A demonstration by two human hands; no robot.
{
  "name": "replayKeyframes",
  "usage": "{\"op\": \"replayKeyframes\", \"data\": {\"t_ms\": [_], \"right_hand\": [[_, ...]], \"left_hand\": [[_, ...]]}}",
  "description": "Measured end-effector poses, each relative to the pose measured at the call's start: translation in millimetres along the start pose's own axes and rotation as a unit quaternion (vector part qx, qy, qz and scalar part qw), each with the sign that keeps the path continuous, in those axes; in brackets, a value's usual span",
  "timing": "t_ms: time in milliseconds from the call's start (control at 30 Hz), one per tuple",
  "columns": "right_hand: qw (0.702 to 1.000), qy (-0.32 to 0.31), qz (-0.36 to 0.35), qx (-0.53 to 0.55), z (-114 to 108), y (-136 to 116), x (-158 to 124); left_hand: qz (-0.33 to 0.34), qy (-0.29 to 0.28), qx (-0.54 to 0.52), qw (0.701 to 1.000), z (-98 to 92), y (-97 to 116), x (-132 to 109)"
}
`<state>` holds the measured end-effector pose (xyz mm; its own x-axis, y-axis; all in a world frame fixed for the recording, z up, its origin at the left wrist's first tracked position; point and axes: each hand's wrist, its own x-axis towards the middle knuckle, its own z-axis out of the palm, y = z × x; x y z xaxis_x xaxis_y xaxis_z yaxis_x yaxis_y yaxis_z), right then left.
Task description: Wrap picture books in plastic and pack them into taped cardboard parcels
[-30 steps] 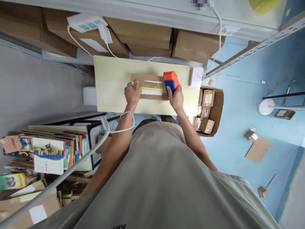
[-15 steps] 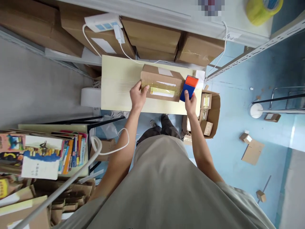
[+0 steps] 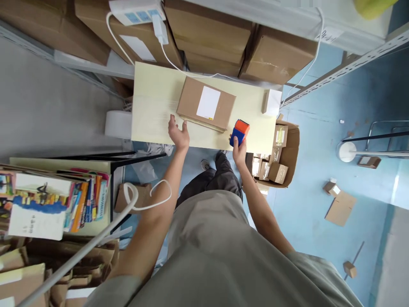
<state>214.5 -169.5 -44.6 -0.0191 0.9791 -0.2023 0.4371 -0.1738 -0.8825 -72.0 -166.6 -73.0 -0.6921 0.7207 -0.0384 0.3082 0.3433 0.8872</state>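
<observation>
A flat brown cardboard box (image 3: 191, 102) with a white label lies on the pale wooden table (image 3: 150, 106). My left hand (image 3: 178, 134) hovers open just off the box's near left corner, fingers spread, touching nothing. My right hand (image 3: 239, 147) is closed around an orange and blue tape dispenser (image 3: 239, 131), held at the table's front edge just right of the box.
Large cardboard cartons (image 3: 211, 38) and a white power strip (image 3: 136, 10) sit behind the table. An open carton of small boxes (image 3: 281, 157) stands on the blue floor to the right. A shelf of books (image 3: 64, 196) is at left. A small white box (image 3: 271, 102) rests on the table's right end.
The box has been flipped from its taped side to its labelled face. My left hand let go of it and opened. My right hand drew the tape dispenser back toward the table's front edge.
</observation>
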Motion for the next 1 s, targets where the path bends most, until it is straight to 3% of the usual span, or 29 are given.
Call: {"op": "replayKeyframes", "data": {"t_ms": [33, 100, 200, 267, 400, 600, 800, 1000], "right_hand": [[0.999, -0.012, 0.008, -0.044, -9.5, 2.2, -12.2], [0.984, -0.065, 0.018, -0.166, -28.9, 4.3, -32.5], [0.925, -0.185, -0.027, -0.331, -52.1, 0.1, -47.9], [0.888, -0.229, -0.067, -0.394, -61.8, -7.3, -48.9], [0.842, -0.268, -0.116, -0.453, -72.9, -24.6, -43.5], [0.809, -0.31, -0.181, -0.465, -84.1, -32.3, -40.3], [0.78, -0.349, -0.245, -0.458, -90.3, -27.2, -36.3], [0.762, -0.376, -0.236, -0.471, -92.6, -28.1, -36.1]], "left_hand": [[0.027, 0.0, 0.018, 0.999, -4.5, 9.0, -17.5], [0.103, -0.079, 0.035, 0.991, -12.6, 30.9, -56.4], [0.176, -0.221, 0.034, 0.959, -22.3, 59.1, -104.8], [0.191, -0.269, 0.037, 0.943, -27.9, 69.1, -120.8], [0.193, -0.295, 0.049, 0.935, -38.5, 74.9, -122.2], [0.18, -0.308, 0.024, 0.934, -49.2, 84.6, -109.4], [0.224, -0.35, 0.044, 0.909, -42.5, 78.2, -99.2], [0.224, -0.366, 0.04, 0.902, -36.3, 70.8, -102.0]]}}
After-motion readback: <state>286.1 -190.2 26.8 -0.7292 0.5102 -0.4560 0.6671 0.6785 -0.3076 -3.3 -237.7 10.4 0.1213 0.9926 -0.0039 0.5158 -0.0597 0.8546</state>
